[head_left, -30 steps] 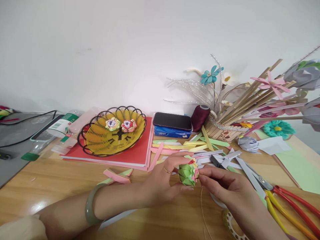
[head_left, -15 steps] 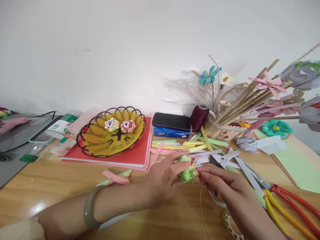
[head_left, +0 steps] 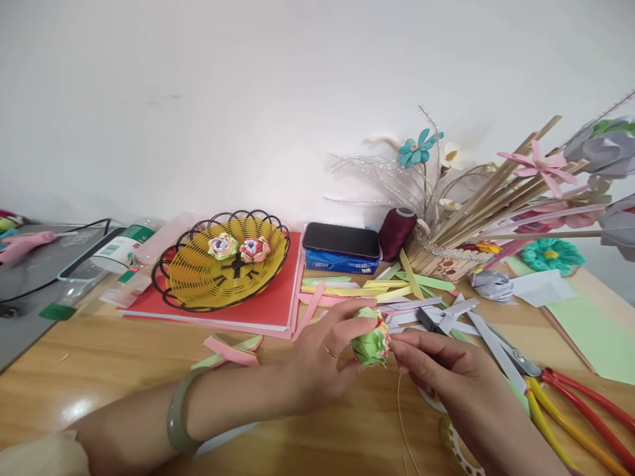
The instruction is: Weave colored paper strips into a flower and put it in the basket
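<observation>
My left hand (head_left: pixel 325 350), with a ring on one finger and a bangle at the wrist, grips a folded paper flower (head_left: pixel 370 344). Green petals face left, with red, pink and yellow paper on the right side. At that right side, the thumb and fingers of my right hand (head_left: pixel 434 363) are pinched together. A thin pale thread (head_left: pixel 401 413) hangs from beneath these fingers down to the table's front; its upper end is hidden. Partly covered by my right forearm, a roll of tape (head_left: pixel 454 443) lies on the table.
A yellow woven basket (head_left: pixel 198 281) with two paper flowers stands on red paper (head_left: pixel 278 297). Behind my hands lie paper strips (head_left: pixel 342 291), a phone (head_left: pixel 341 239) on a blue tissue pack and a maroon thread spool (head_left: pixel 397 235). Scissors (head_left: pixel 536 373) and a flower-filled stick holder (head_left: pixel 451 264) are right.
The paper flower has turned slightly in my left hand. My right fingertips stay pinched beside it, with a small shift. The view has moved a little.
</observation>
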The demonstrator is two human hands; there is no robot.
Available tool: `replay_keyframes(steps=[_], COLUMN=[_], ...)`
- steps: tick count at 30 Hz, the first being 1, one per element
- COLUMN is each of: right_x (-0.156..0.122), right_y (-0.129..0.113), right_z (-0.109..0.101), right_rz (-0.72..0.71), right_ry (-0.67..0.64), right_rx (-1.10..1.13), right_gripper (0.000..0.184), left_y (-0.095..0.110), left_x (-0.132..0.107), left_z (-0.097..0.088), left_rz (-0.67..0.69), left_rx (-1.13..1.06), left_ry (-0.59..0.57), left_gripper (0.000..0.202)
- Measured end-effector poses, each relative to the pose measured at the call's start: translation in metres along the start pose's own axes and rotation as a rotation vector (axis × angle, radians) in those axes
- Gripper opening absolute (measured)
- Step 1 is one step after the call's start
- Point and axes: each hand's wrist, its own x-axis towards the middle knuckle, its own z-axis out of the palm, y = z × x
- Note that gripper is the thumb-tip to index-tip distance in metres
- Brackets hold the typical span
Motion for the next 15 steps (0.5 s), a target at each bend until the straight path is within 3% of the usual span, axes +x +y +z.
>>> replay_keyframes(steps=[9,15], right_x=[-0.0037,-0.0040], right_y=[0.0008,-0.0004], right_z=[0.0032,0.0044], right_rz=[0.082,0.059], right_ry=[0.044,0.032], right_rx=[0.012,0.087], right_gripper=[0.026,0.024], left_y=[0.0009,0.0030], left_x=[-0.0001,0.0013], left_z=[0.0002,0.0008], left_rz=[0.017,-0.002], left_rx=[-0.021,-0.071], left_ry=[-0.003,0.014], left_gripper=[0.061,0.059])
